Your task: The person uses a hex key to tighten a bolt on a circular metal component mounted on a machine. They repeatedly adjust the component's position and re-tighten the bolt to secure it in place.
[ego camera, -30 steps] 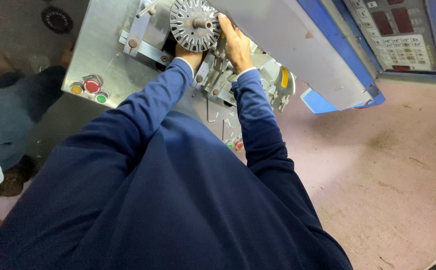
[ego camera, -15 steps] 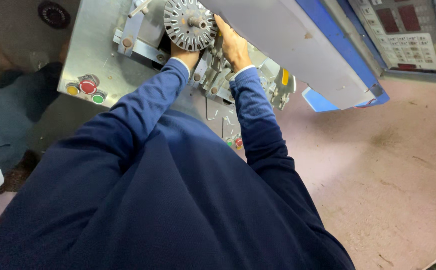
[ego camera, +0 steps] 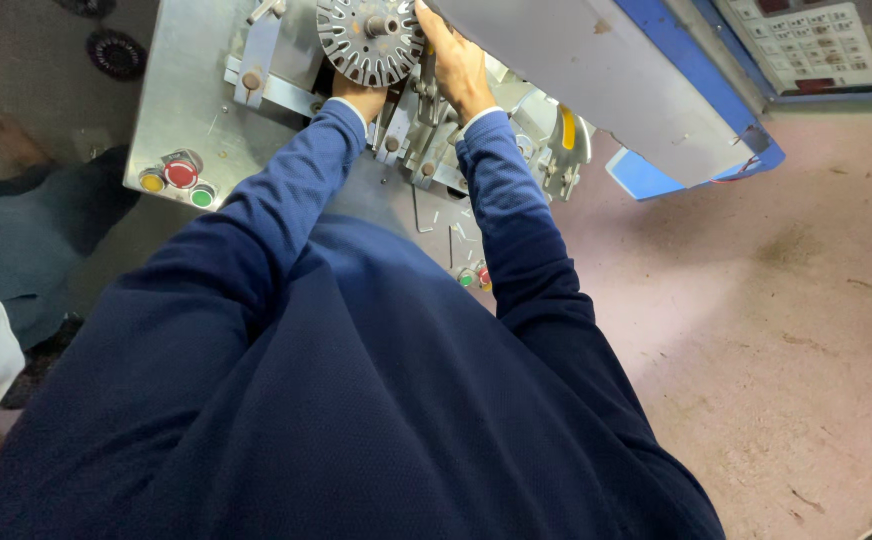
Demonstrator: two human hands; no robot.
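A round grey slotted metal core (ego camera: pixel 368 40) sits on the machine's steel plate (ego camera: pixel 191 95) at the top of the view. My left hand (ego camera: pixel 359 97) is under the core's lower edge, mostly hidden by it, and holds it from below. My right hand (ego camera: pixel 456 60) grips the core's right side, fingers reaching up past the frame's top. Both arms wear dark blue sleeves that fill the lower half of the view.
Yellow, red and green buttons (ego camera: pixel 178 178) sit on the plate's left corner; smaller buttons (ego camera: pixel 474 276) lie near my right elbow. A grey and blue machine cover (ego camera: pixel 616 90) slants to the right, with a control panel (ego camera: pixel 816 40) behind. Pinkish floor (ego camera: pixel 776 330) spreads right.
The view has tilted down slightly, so the core and both hands sit higher in frame. The hands keep the same hold on the core.
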